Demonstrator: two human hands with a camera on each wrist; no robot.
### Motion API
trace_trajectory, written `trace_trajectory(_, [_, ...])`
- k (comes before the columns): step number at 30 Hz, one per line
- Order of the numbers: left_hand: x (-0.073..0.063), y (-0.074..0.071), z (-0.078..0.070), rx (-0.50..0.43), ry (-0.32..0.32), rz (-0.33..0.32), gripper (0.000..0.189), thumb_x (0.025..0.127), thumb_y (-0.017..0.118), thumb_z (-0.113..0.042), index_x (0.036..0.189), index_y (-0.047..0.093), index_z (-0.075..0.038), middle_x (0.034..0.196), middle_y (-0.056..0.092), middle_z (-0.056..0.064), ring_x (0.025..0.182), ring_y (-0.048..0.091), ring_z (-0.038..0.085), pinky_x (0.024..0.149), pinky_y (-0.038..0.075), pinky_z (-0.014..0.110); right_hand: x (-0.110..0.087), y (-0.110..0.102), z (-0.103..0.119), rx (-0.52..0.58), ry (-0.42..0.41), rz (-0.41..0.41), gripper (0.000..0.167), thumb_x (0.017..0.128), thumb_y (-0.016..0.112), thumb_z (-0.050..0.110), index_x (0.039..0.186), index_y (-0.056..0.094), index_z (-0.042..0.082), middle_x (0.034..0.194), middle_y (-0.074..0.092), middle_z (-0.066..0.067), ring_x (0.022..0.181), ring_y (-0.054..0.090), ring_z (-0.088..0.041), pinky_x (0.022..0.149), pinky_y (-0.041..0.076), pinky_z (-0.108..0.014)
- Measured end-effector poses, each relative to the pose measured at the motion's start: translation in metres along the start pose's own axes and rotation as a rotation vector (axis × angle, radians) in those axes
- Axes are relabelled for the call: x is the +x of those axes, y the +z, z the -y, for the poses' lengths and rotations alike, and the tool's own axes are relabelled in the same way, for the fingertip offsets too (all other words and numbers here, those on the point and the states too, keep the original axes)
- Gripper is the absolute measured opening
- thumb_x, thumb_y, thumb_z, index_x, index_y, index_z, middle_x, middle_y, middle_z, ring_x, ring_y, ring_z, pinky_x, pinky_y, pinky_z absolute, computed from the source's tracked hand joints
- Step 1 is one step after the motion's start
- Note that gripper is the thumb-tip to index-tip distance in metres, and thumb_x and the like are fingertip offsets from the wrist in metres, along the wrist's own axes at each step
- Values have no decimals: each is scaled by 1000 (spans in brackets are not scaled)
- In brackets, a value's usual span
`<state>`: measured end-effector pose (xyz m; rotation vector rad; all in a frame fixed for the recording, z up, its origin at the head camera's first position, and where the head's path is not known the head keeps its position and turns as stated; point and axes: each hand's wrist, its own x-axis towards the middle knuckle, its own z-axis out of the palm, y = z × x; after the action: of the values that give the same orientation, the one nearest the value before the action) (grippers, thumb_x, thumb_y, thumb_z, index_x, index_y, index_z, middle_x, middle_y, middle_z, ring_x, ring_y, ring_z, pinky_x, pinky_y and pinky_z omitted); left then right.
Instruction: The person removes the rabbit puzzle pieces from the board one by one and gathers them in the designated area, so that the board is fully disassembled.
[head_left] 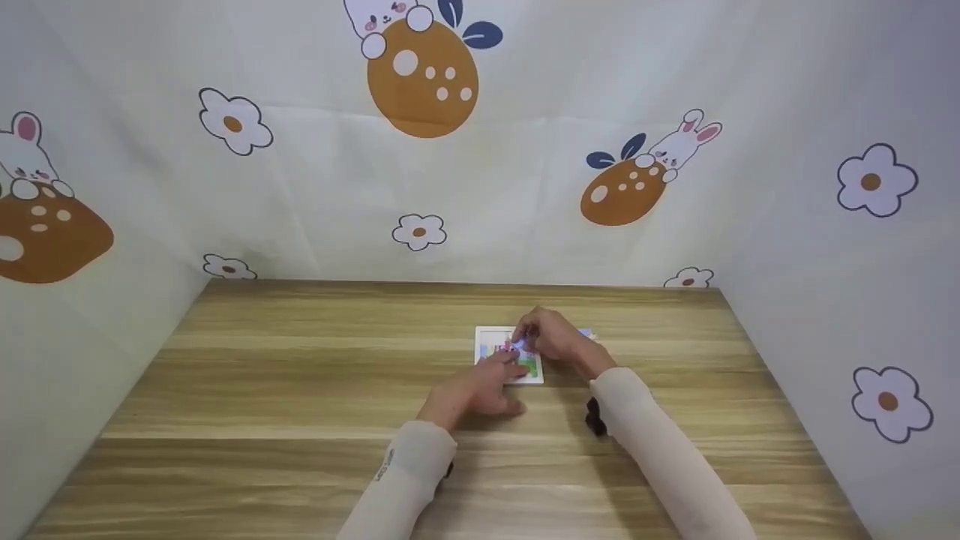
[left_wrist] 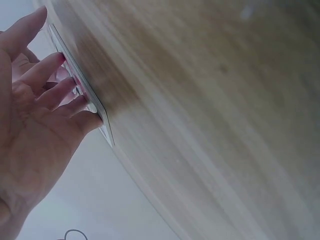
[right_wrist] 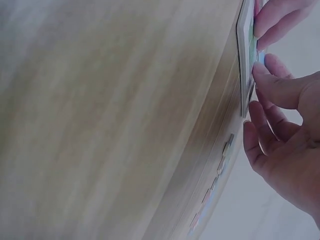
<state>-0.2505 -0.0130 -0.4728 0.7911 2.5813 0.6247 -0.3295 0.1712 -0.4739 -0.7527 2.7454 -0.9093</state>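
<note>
Brown table (head_left: 300, 375) lies under both hands. Left hand (head_left: 484, 384), fingers loosely out, touches the picture board (head_left: 493, 331); right hand (head_left: 556, 337) pinches a blue piece (right_wrist: 261, 57) over it (more pieces (head_left: 586, 332) wait beside that hand).

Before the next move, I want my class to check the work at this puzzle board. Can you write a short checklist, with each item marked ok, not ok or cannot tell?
1. Puzzle board lies flat on the table: ok.
2. Left hand has its fingers on the board: ok.
3. Right hand pinches the blue piece: ok.
4. Blue piece sits fully in its place: cannot tell, the fingers cover much of it.
5. All pieces are on the board: not ok, loose pieces lie to its right.
</note>
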Motion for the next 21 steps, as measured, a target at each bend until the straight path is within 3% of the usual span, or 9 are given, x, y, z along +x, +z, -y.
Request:
trace_trajectory(6, [0,0,0,-11,-14,8,65,91,69,-31,150,48,-14,166,28,10,156,22,28,126,22,44,-5,-4,-1,86,27,-48,27,84,61,-15,98,75,4,100,73,-13,95,66,-28,89,55,-42])
trace_trajectory(13, [3,2,1,54,64,-32,63,88,72,-28,144,54,-7,161,35,17,153,27,35,126,24,45,-15,-21,-5,225,137,-132,27,91,63,-7,114,72,3,112,70,-16,100,67,-30,85,56,-34])
trace_trajectory(17, [3,1,1,32,36,-12,65,89,71,-29,147,51,-9,164,30,15,155,23,33,126,21,46,-21,-33,-13,277,172,-180,31,91,68,-1,122,69,1,114,69,-17,100,67,-26,81,55,-27])
trace_trajectory(21, [2,1,-1,34,25,-4,66,89,71,-29,148,49,-10,165,28,15,155,23,33,127,20,46,-29,-43,-24,296,174,-218,32,91,69,0,123,68,0,116,68,-20,99,69,-25,79,57,-29])
